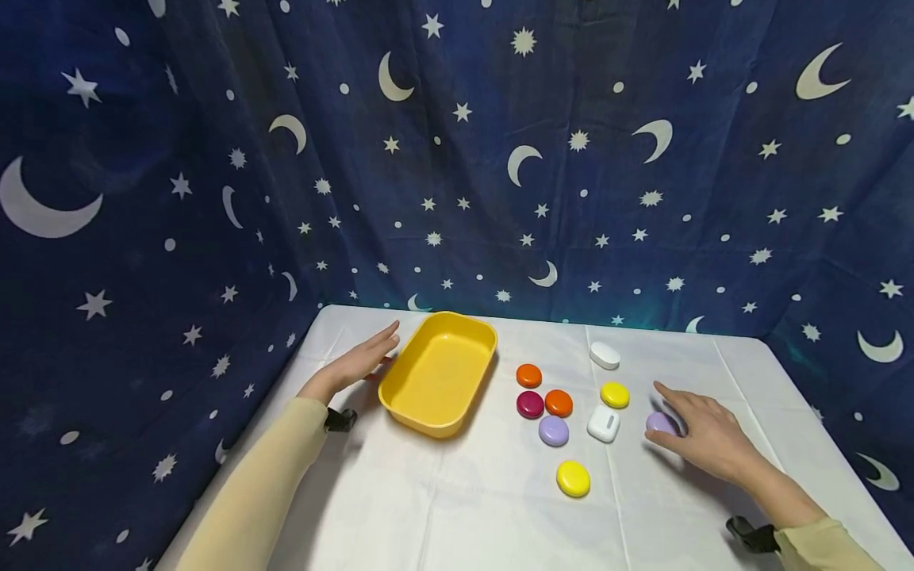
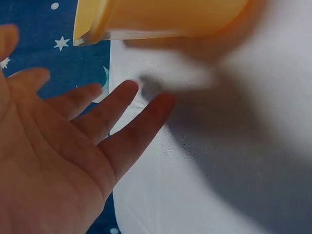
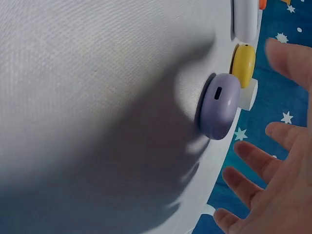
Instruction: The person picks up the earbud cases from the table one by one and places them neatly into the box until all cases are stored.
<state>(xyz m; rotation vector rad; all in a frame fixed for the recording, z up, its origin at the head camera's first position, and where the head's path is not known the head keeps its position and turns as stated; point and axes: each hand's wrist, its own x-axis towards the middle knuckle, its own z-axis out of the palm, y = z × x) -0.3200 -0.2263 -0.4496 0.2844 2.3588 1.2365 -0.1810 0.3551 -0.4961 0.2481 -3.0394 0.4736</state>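
My left hand [image 1: 360, 361] lies open beside the left side of an empty yellow tray [image 1: 400, 396], fingers straight. In the left wrist view the palm [image 2: 58, 151] faces the tray [image 2: 161, 17] with a small gap between them. My right hand [image 1: 696, 424] hovers open with spread fingers over a lilac round case [image 1: 658, 422] on the white table. In the right wrist view the fingers [image 3: 253, 161] stand apart from that lilac case [image 3: 219, 106] and hold nothing.
Between the hands lie two orange cases [image 1: 528, 375] [image 1: 558, 403], a magenta one [image 1: 530, 404], a second lilac one [image 1: 553, 431], two yellow ones [image 1: 574, 478] [image 1: 614, 394] and two white ones [image 1: 604, 355] [image 1: 603, 423]. A starry blue curtain [image 1: 457, 159] surrounds the table.
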